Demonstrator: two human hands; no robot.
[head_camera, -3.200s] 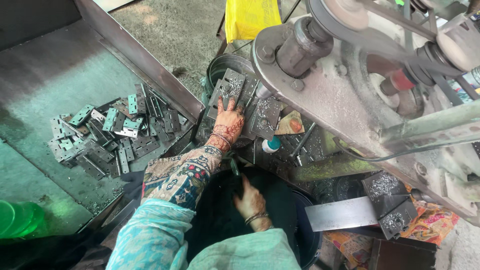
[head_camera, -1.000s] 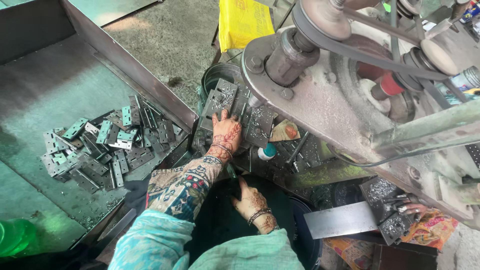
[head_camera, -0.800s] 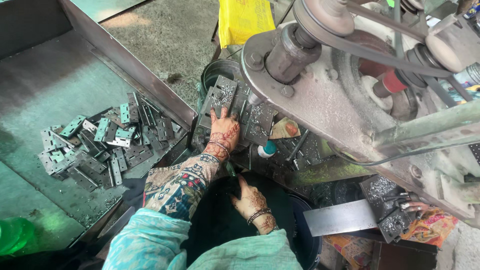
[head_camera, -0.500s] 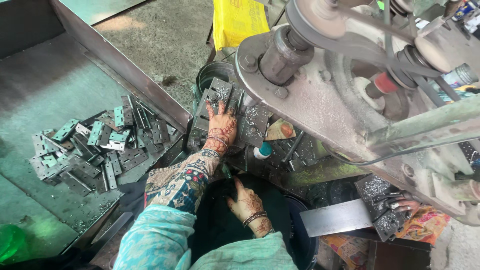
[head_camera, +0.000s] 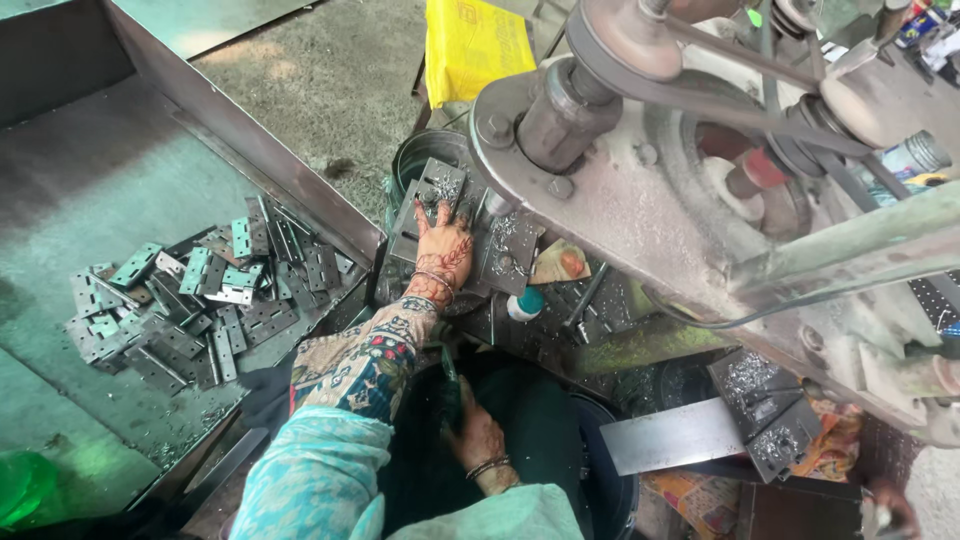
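Close to us, our right hand (head_camera: 478, 438) is low down in the dark gap in front of our lap. It is curled around something thin and dark that sticks up from it. We cannot tell what that thing is, and we cannot tell if the fingers are tight on it.

A bit farther out, our left arm in the blue sleeve (head_camera: 320, 470) goes up and away from us. Our left hand (head_camera: 443, 252) lies flat on the machine's work plate (head_camera: 505, 255). The fingers (head_camera: 440, 212) are spread apart and point away from us. They press down and do not hold anything. Just past the fingertips is a small grey metal plate with holes (head_camera: 440, 182). It is touching them or nearly so. It lies straight ahead of the left hand, and its long side runs away from us, leaning a little to the right. The left hand is much nearer to it than the right hand.

Left of the arm is a big metal tray (head_camera: 270, 170) with a pile of flat hinge plates (head_camera: 190, 305) in it, well apart from both hands.

On the right, and farther off, is the big grey machine (head_camera: 640, 200) with its belt wheel (head_camera: 625, 35). Beyond all that, a yellow bag (head_camera: 478, 45) sits by the concrete floor (head_camera: 330, 95).
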